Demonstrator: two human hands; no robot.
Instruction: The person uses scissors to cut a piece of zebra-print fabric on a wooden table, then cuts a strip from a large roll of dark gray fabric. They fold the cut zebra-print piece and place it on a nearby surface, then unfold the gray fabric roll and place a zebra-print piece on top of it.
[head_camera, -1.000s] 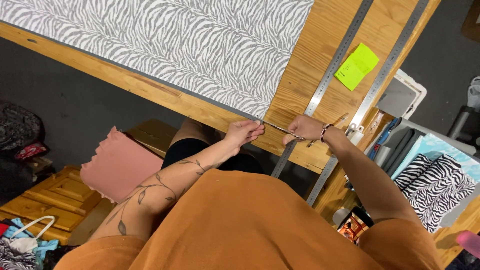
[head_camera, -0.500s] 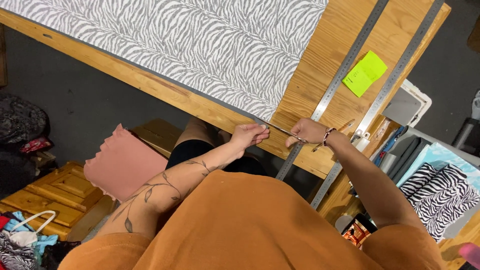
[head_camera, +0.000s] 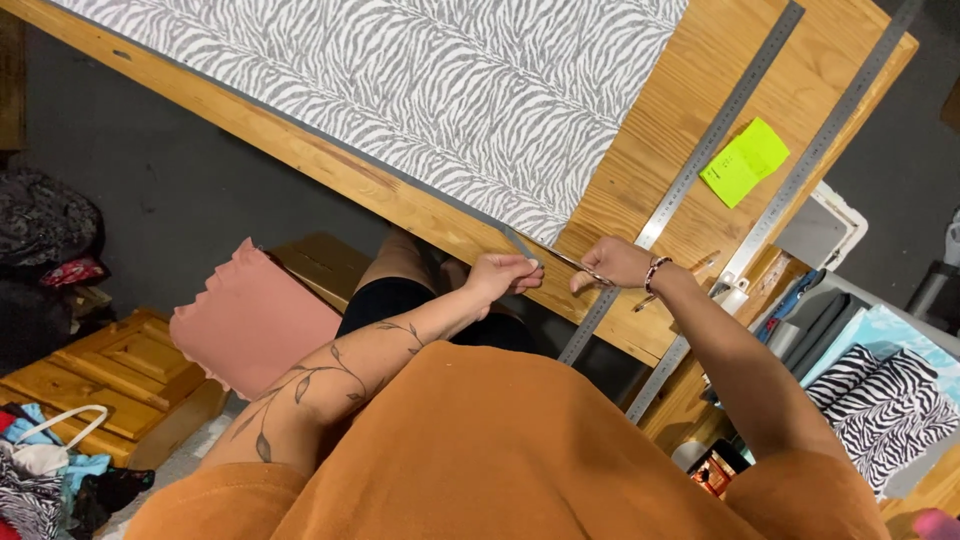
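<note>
Zebra-print fabric (head_camera: 400, 90) covers the wooden table (head_camera: 640, 170) across the upper frame; left hand (head_camera: 500, 275) pinches its corner at centre; right hand (head_camera: 615, 265) grips scissors (head_camera: 570, 264) there; lime-green sticky note (head_camera: 745, 160) sits upper right between two steel rulers (head_camera: 700, 150).

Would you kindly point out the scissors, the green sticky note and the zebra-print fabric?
scissors (head_camera: 568, 262), head view, on the blades between the hands.
green sticky note (head_camera: 745, 161), head view, on its middle.
zebra-print fabric (head_camera: 420, 90), head view, on its flat middle.
</note>
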